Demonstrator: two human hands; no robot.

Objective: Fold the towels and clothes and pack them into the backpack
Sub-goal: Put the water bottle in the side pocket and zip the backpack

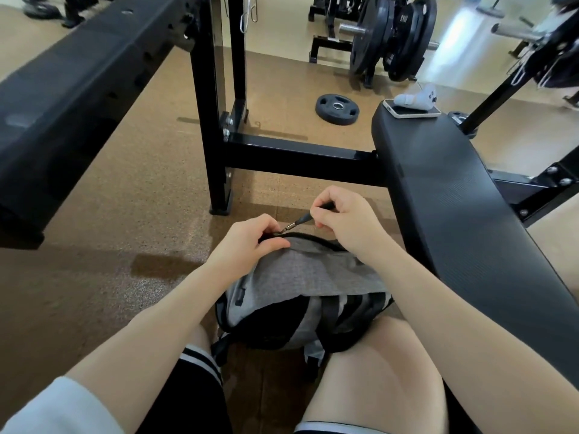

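Your grey and black backpack [294, 296] sits on the floor [125, 214] between your knees. Your left hand [250, 242] pinches its top edge; your right hand [341, 217] fingers grip the zipper pull [300, 221].

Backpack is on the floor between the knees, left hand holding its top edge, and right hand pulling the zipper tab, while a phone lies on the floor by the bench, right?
Nearly. The head view shows the phone lying on the bench, not the floor. The rest holds: backpack, left hand, right hand, zipper tab.
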